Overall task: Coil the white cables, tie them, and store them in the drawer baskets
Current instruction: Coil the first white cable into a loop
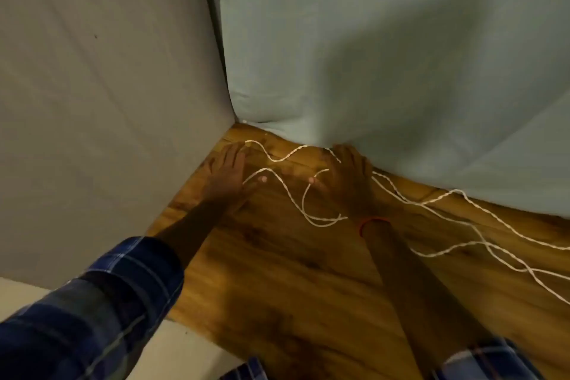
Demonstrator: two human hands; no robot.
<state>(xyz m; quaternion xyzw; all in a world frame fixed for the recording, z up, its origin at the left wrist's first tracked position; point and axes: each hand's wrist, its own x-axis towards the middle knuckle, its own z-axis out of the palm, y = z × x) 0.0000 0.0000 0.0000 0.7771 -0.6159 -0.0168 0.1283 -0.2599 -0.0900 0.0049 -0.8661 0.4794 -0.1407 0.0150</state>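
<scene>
A thin white twisted cable point(287, 194) lies in loose waves and loops on the wooden floor point(277, 271). More strands of it trail off to the right point(481, 234). My left hand point(226, 174) lies flat on the floor near the corner, fingers straight, close to one end of the cable. My right hand point(345, 179) rests palm down on the floor over the cable, fingers spread toward the light blue sheet. An orange band point(371, 220) circles my right wrist. No drawer or basket is in view.
A beige fabric surface point(108, 102) rises on the left and a light blue sheet-covered one point(385, 71) at the back and right; they meet in a corner. A pale ledge point(185, 348) runs along the lower left.
</scene>
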